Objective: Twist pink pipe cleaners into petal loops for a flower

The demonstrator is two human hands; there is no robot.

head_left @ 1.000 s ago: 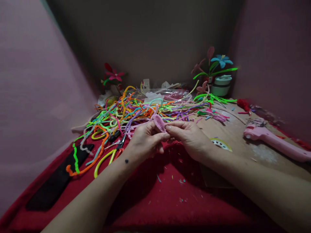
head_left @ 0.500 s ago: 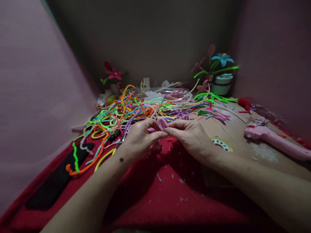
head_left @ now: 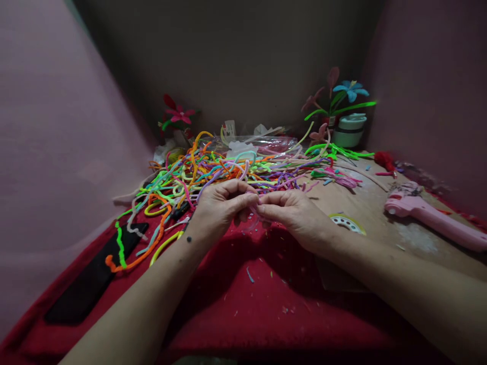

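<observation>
My left hand (head_left: pixel 224 205) and my right hand (head_left: pixel 294 213) meet at the centre over the red cloth (head_left: pixel 258 314), thumbs and forefingers pinched. Between the fingertips is a pink fuzzy piece (head_left: pixel 254 222), partly hidden and blurred, with a loop hanging below. Both hands grip it. Just behind them lies a tangled heap of coloured pipe cleaners (head_left: pixel 213 167). Yellow-handled scissors (head_left: pixel 165 247) lie beside my left wrist, partly covered by it.
A black phone-like slab (head_left: pixel 87 284) is at the left. At the right, a cardboard sheet (head_left: pixel 373 203) bears a pink glue gun (head_left: pixel 429 210) and a tape roll (head_left: pixel 348 223). Fuzzy flowers and a pale green pot (head_left: pixel 349 133) stand behind.
The pink piece was upright as a small oval above the fingertips; now it hangs lower between them. The left fingers have curled over it, close against the right fingertips.
</observation>
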